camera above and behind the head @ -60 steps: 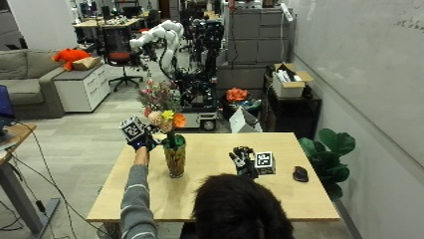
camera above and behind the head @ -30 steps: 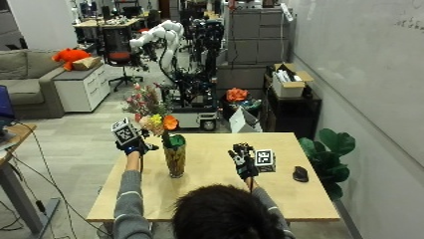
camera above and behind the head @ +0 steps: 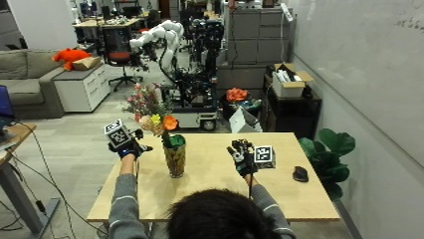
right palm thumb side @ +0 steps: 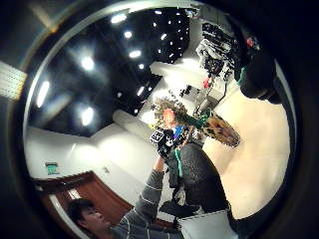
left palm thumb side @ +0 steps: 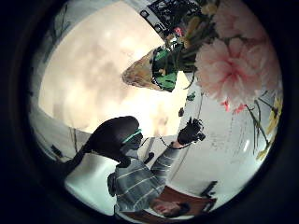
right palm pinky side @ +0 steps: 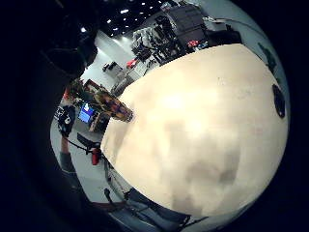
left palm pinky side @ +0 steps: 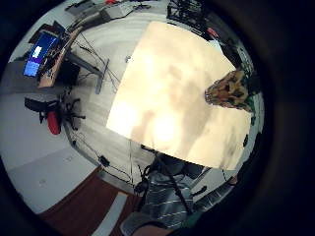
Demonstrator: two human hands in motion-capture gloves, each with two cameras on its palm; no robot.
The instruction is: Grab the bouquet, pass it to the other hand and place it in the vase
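The bouquet (camera above and behind the head: pixel 154 110) of pink, yellow and orange flowers stands with its stems in the tall patterned vase (camera above and behind the head: pixel 175 158) on the left half of the wooden table (camera above and behind the head: pixel 212 199), leaning left. My left hand (camera above and behind the head: pixel 127 145) hovers just left of the vase's mouth, apart from the stems, fingers relaxed and holding nothing. My right hand (camera above and behind the head: pixel 240 153) is raised over the table's middle, fingers straight and empty. The left thumb side palm view shows the blooms (left palm thumb side: pixel 233 70) close by and the vase (left palm thumb side: pixel 140 72) with green wrap in its mouth. The vase (left palm pinky side: pixel 229 91) also shows from above.
A black mouse (camera above and behind the head: pixel 300 174) lies near the table's right edge. A potted plant (camera above and behind the head: pixel 331 147) stands beside the table on the right, and a desk corner (camera above and behind the head: pixel 13 134) on the left. Robot arms and shelves stand beyond the far edge.
My left hand has drawn away leftward and slightly down from the bouquet, which stays in the vase. The right hand has not moved.
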